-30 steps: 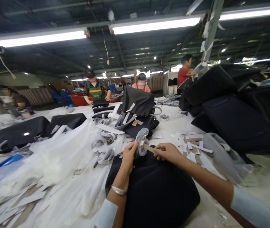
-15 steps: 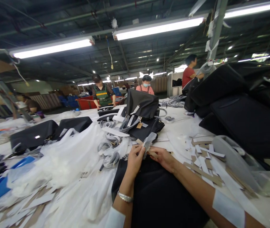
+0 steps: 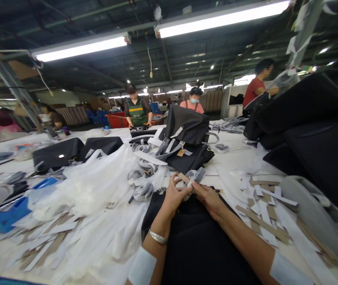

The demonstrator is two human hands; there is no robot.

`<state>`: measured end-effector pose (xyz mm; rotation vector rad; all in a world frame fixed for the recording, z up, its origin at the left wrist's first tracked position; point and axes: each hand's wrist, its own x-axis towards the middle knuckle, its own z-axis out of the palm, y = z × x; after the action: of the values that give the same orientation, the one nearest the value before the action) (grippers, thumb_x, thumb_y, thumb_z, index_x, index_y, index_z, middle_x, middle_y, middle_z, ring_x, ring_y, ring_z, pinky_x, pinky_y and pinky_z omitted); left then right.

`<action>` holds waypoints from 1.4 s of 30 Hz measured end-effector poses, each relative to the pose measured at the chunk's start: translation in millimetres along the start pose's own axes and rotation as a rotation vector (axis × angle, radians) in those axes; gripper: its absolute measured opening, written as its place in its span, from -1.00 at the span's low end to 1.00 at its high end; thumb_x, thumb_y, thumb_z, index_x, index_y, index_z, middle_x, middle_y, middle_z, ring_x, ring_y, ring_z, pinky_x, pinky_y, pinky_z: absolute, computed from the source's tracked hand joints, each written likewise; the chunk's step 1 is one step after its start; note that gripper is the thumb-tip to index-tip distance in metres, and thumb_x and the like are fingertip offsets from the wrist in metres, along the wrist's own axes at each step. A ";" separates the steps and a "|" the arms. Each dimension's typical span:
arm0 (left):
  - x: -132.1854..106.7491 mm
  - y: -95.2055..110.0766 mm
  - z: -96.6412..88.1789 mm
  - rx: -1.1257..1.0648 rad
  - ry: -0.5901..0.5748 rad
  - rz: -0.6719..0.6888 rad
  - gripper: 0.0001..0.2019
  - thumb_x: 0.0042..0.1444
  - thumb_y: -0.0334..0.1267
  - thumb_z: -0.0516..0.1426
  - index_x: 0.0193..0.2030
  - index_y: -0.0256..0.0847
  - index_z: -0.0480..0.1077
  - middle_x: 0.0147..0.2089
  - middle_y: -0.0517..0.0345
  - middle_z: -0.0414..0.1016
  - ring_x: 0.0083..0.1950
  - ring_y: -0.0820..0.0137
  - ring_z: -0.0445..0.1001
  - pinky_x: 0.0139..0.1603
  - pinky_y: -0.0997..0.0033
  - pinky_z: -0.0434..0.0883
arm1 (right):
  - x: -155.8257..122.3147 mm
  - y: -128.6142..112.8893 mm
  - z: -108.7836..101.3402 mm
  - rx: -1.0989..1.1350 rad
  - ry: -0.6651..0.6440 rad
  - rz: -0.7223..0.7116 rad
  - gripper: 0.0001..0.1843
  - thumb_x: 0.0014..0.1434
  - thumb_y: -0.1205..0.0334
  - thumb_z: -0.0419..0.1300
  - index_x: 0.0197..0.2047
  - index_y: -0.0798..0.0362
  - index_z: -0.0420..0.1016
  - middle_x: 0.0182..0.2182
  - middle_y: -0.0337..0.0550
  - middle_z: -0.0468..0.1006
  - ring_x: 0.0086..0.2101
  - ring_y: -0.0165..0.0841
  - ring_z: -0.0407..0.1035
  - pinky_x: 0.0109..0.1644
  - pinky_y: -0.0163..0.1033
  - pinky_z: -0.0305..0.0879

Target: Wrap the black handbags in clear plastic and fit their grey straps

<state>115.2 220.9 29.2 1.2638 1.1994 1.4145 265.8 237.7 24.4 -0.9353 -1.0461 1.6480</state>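
A black bag [image 3: 198,241] lies on the table right in front of me, under both forearms. My left hand [image 3: 174,194] and my right hand [image 3: 209,198] meet above its far edge. Together they pinch a brown card strip [image 3: 183,177] and a crumpled clear plastic wrap [image 3: 197,175]. Fingers of both hands are closed on these. A silver bracelet [image 3: 157,237] circles my left wrist.
White plastic bags [image 3: 97,186] pile up at left, with paper strips [image 3: 264,213] scattered at right. More black bags [image 3: 186,138] stand mid-table and stack high at the right [image 3: 314,134]. A blue tray [image 3: 11,211] lies far left. Several people work at the table's far side.
My hands have drawn closer together, and the card strip and plastic wrap now sit lower, near the bag. The view has swung left and tipped.
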 end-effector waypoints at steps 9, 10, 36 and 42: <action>-1.6 -0.5 2.0 0.038 -0.029 0.029 -0.53 -0.02 -0.06 0.37 0.00 -0.29 0.60 -0.06 -0.08 0.66 -0.08 0.17 0.61 0.02 0.21 0.49 | 2.3 0.2 -14.7 0.136 -0.048 0.060 -0.66 -0.01 -0.04 0.46 -0.29 0.04 0.66 -0.30 -0.11 0.64 -0.32 -0.32 0.48 -0.26 -0.26 0.42; -1.0 -1.4 2.1 0.062 -0.014 0.047 -0.57 0.00 -0.08 0.36 -0.02 -0.28 0.60 -0.06 -0.07 0.66 -0.06 0.16 0.61 0.05 0.19 0.48 | 1.6 -0.5 -16.9 0.164 -0.067 0.057 -0.66 0.01 -0.05 0.44 -0.27 0.03 0.66 -0.25 -0.08 0.64 -0.24 -0.28 0.50 -0.17 -0.22 0.46; -9.3 9.8 8.0 0.423 0.063 0.348 -0.77 0.19 -0.32 0.19 -0.04 -0.15 0.60 -0.04 0.04 0.65 -0.05 0.27 0.62 0.00 0.27 0.56 | -1.0 14.2 -7.6 0.076 0.048 -0.054 -0.55 -0.09 0.03 0.52 -0.15 0.05 0.64 -0.17 -0.13 0.64 -0.21 -0.32 0.50 -0.18 -0.31 0.48; -8.7 9.8 7.4 0.428 0.054 0.369 -0.80 0.17 -0.34 0.20 -0.09 -0.15 0.61 -0.06 0.03 0.63 -0.06 0.30 0.61 -0.21 0.43 0.57 | -2.6 14.7 -4.9 0.095 0.059 -0.070 -0.53 -0.14 -0.01 0.54 -0.20 0.07 0.65 -0.26 -0.14 0.63 -0.34 -0.37 0.48 -0.17 -0.26 0.51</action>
<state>123.4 211.6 37.7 1.8274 1.4059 1.5037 266.5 233.4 9.3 -0.8699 -0.9420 1.5890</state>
